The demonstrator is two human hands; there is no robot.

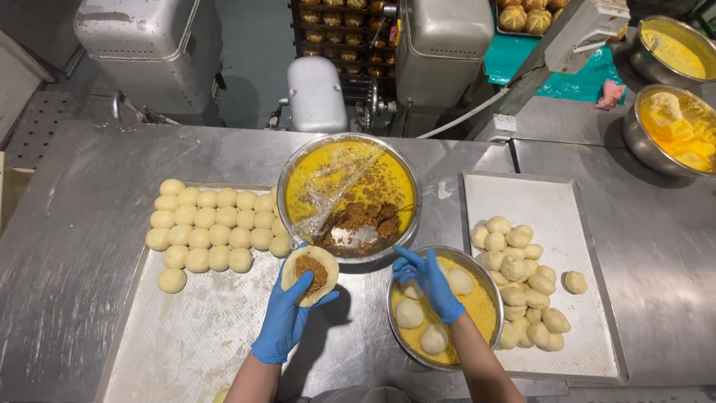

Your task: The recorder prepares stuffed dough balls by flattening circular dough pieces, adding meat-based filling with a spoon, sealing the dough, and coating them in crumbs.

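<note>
Small bowl (pixel 396 326) between two trays (pixel 186 343)

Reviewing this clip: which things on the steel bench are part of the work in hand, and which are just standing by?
In use:
left hand cupping a flattened dough round with brown filling
right hand over the small bowl of yellow crumbs and dough balls
large filling bowl
left tray of dough balls
right tray of dough pieces

Standing by:
two bowls of yellow mix
machines behind

A steel worktable (pixel 82 224) fronts grey machines (pixel 153 48), a bread rack (pixel 335 33) and a teal sheet (pixel 514 63).
</note>
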